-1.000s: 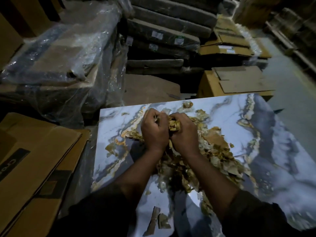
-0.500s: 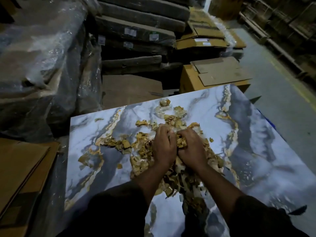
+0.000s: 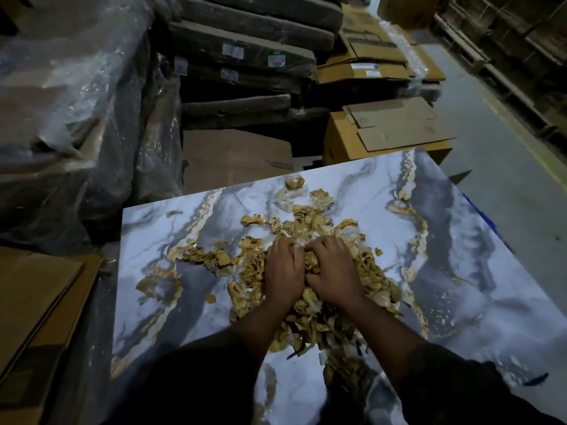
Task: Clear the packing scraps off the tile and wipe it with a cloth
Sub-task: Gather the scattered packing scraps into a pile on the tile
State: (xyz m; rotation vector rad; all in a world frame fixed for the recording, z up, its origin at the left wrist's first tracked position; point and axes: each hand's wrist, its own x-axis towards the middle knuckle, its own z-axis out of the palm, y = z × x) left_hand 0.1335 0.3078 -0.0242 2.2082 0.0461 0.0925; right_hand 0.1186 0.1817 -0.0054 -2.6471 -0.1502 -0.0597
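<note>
Both hands are down in the heap of packing scraps [image 3: 254,271] in the middle of the marble-patterned tile [image 3: 460,256]. The left hand [image 3: 282,271] and right hand [image 3: 333,269] sit side by side, touching, fingers curled into the brown and clear bits, clutching them. Loose scraps trail toward the tile's far edge and left side. Behind the tile a cardboard box [image 3: 343,142] stands on the floor, with plastic-wrapped stacks [image 3: 76,102] to the left
</note>
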